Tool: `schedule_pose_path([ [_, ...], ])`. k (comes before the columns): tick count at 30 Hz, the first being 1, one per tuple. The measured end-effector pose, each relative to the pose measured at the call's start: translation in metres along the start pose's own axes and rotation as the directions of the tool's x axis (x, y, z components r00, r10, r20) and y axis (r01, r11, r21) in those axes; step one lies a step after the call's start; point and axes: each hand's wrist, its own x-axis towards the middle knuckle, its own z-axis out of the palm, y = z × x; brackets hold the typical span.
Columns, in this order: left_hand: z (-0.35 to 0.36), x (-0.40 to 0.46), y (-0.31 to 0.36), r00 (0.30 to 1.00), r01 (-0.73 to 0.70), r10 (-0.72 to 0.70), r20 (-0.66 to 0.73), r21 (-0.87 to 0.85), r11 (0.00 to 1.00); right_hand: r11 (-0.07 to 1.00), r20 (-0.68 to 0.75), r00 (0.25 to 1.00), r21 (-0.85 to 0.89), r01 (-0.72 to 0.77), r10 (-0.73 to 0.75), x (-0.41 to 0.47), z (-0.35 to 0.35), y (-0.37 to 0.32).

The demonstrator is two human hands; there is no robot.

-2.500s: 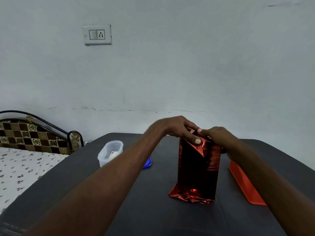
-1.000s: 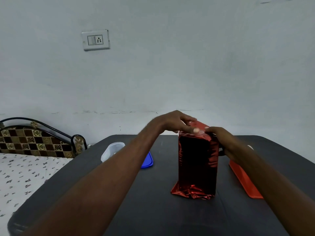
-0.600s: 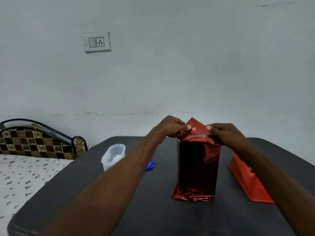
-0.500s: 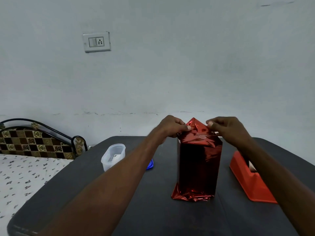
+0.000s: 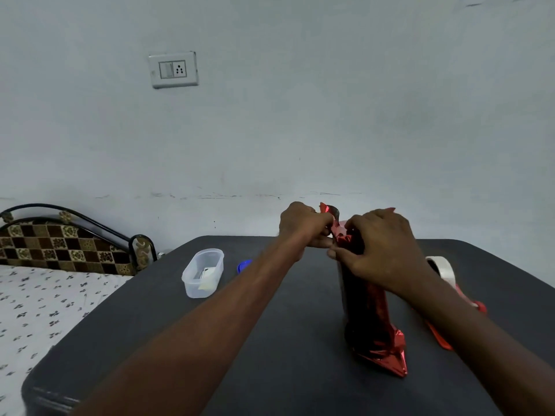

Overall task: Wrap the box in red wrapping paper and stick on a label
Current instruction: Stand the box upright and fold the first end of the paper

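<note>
Both forearms stretched forward over a dark grey counter. Left hand and right hand curled at the top of a tall upright box wrapped in shiny red foil paper, each grip pinching the loose paper there. Box top hidden behind the fingers; crumpled foil splayed at its base. Red tape dispenser with a white roll partly hidden behind the right forearm. Clear plastic tub standing well apart to the left, blue lid just beyond. Patterned bed alongside the counter's left edge.
</note>
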Motion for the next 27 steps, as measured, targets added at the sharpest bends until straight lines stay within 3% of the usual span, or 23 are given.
schedule_pose_path([
  [4,-0.002,-0.009,0.007,0.998,-0.052,0.05,0.043,0.041,0.998,1.0,-0.196,0.981,-0.004,0.0,-0.001,-0.019,0.02,0.004],
  [7,-0.008,-0.009,0.009,0.964,-0.265,0.265,0.02,0.168,0.95,0.998,-0.275,0.961,0.067,0.007,0.011,-0.028,0.025,0.013],
  [10,-0.02,-0.006,0.016,0.884,-0.456,0.397,0.246,0.277,0.846,0.982,-0.277,0.96,0.188,0.014,0.039,-0.032,0.022,0.026],
  [12,-0.027,-0.005,0.02,0.826,-0.533,0.376,0.42,0.363,0.764,0.962,-0.265,0.962,0.274,0.015,0.06,-0.034,0.02,0.036],
  [14,-0.027,-0.006,0.023,0.778,-0.594,0.381,0.5,0.385,0.707,0.936,-0.227,0.97,0.352,-0.003,0.089,-0.034,0.019,0.048],
  [20,-0.007,-0.004,0.021,0.702,-0.712,0.551,0.451,0.425,0.559,0.79,-0.059,0.996,0.613,-0.018,0.069,-0.026,0.013,0.065],
  [27,0.002,-0.004,0.04,0.743,-0.669,0.582,0.331,0.371,0.644,0.645,0.063,0.998,0.762,-0.051,0.005,-0.01,0.007,0.079],
])
